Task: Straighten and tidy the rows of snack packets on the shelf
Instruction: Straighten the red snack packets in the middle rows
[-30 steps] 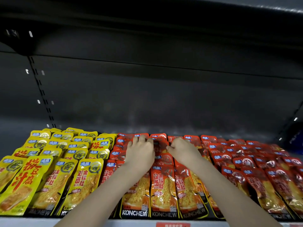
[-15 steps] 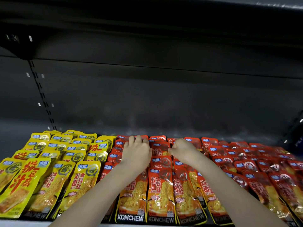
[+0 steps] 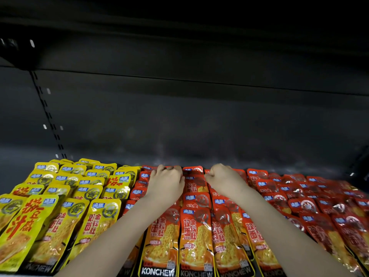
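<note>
Rows of snack packets lie overlapped on a dark shelf. Yellow packets (image 3: 65, 198) fill the left part, orange-red packets (image 3: 196, 234) the middle, and darker red packets (image 3: 307, 204) the right. Both my arms reach to the back of the orange-red rows. My left hand (image 3: 166, 181) rests palm down on the rear packets, fingers curled over their top edges. My right hand (image 3: 223, 179) lies beside it, about one packet column away, fingers bent onto the rear packets. Whether either hand grips a packet is hidden by the knuckles.
The black back wall (image 3: 189, 124) of the shelf stands just behind my fingertips. A slotted upright rail (image 3: 48, 114) runs down at the left. The shelf above (image 3: 179, 37) overhangs the space. The red packets at the right lie crooked.
Both hands have slid a little farther toward the back of the orange-red rows and sit slightly wider apart. The packets look much the same.
</note>
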`<state>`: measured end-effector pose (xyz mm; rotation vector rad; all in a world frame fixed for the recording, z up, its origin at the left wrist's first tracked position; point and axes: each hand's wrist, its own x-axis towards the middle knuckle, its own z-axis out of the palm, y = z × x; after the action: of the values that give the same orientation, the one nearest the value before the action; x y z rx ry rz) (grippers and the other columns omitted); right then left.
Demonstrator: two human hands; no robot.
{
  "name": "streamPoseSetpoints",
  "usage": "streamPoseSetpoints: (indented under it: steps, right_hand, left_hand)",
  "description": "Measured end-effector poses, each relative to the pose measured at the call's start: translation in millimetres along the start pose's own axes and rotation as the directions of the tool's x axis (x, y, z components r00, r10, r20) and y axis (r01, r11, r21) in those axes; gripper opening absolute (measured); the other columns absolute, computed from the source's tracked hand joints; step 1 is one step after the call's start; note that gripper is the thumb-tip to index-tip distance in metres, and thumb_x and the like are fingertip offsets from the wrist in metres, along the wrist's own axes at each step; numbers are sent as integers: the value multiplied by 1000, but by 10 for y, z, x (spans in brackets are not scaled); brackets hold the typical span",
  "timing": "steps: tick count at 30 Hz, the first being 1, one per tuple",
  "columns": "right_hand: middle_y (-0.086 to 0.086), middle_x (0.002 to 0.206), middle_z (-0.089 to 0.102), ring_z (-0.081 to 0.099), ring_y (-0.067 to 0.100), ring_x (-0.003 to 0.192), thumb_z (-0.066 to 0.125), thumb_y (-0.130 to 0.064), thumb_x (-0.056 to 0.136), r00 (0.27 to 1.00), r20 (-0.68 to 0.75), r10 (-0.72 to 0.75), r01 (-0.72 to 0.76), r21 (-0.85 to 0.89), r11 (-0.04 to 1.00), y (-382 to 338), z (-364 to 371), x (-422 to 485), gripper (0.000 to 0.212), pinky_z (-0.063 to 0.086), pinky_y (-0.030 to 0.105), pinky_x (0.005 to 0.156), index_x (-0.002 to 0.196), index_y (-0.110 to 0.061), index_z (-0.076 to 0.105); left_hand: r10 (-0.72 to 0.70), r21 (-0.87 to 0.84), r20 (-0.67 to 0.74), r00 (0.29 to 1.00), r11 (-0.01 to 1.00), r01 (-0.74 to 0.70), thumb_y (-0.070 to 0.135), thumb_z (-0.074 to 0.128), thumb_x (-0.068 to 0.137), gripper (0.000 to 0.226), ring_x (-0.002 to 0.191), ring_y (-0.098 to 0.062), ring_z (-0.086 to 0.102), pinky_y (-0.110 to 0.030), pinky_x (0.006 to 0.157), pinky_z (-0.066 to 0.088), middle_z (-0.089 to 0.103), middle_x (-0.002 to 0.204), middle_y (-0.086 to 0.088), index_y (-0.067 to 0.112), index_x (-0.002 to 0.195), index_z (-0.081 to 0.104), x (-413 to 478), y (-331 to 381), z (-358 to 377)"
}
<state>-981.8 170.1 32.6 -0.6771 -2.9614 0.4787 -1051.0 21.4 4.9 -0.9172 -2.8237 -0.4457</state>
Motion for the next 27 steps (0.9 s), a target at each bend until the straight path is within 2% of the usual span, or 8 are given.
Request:
streamPoseSetpoints:
  steps: [2, 6, 9, 16, 21, 25, 27]
  right_hand:
    - [0, 57, 43, 43, 14, 47, 44, -29, 98, 1000, -29, 11, -11, 6, 1000, -39, 3, 92, 40, 27, 23, 45, 60, -18, 37]
    - [1, 54, 40, 38, 14, 43, 48, -27, 97, 996, 81, 48, -53, 63, 997, -100, 70, 272, 42, 29, 23, 46, 58, -15, 37]
    - [0, 51, 36, 34, 14, 42, 51, -24, 94, 991, 117, 59, -72, 108, 992, -111, 92, 343, 43, 27, 23, 45, 56, -14, 35]
    - [0, 50, 36, 37, 14, 45, 54, -16, 90, 994, 91, 61, -78, 201, 976, -78, 61, 397, 42, 29, 25, 48, 52, -14, 35]
    - [1, 55, 47, 48, 15, 51, 55, -22, 92, 996, 69, 56, -68, 186, 980, -50, 66, 409, 40, 37, 24, 51, 55, -14, 41]
    - [1, 51, 38, 37, 13, 44, 52, -28, 96, 995, 100, 14, -26, 122, 992, -44, 66, 342, 47, 29, 23, 46, 54, -14, 37]
    - [2, 52, 40, 39, 15, 45, 51, -30, 97, 995, 96, -10, -3, 128, 992, -27, 60, 303, 46, 31, 23, 48, 55, -12, 42]
  left_hand:
    - [-24, -56, -30, 999, 998, 22, 25, 38, 98, 27, 115, -24, 52, -39, 100, 41, 65, 113, -3, 17, 116, 57, 39, -6, 3]
    - [-91, -171, -17, 996, 982, 86, 20, 41, 97, 25, 102, -24, 62, -39, 92, 49, 67, 109, -6, 15, 111, 62, 159, -31, 44]
    - [-90, -168, 8, 996, 982, 90, 21, 44, 96, 24, 96, -22, 64, -35, 85, 51, 69, 104, -4, 17, 101, 67, 223, -32, 56]
    - [-74, -282, 25, 997, 956, 78, 20, 53, 93, 21, 96, -16, 65, -35, 85, 54, 70, 105, 5, 24, 97, 73, 324, -10, 59]
    - [-69, -298, 31, 997, 952, 76, 21, 52, 94, 21, 99, -17, 64, -37, 87, 53, 69, 109, 4, 25, 99, 72, 329, 23, 80]
    - [-71, -269, 42, 997, 960, 80, 21, 51, 95, 22, 100, -17, 64, -36, 87, 53, 69, 109, 4, 25, 100, 72, 317, -46, 60]
    - [-69, -263, 63, 996, 961, 84, 22, 51, 95, 22, 98, -18, 64, -37, 87, 53, 70, 107, 4, 24, 99, 72, 316, -76, 44]
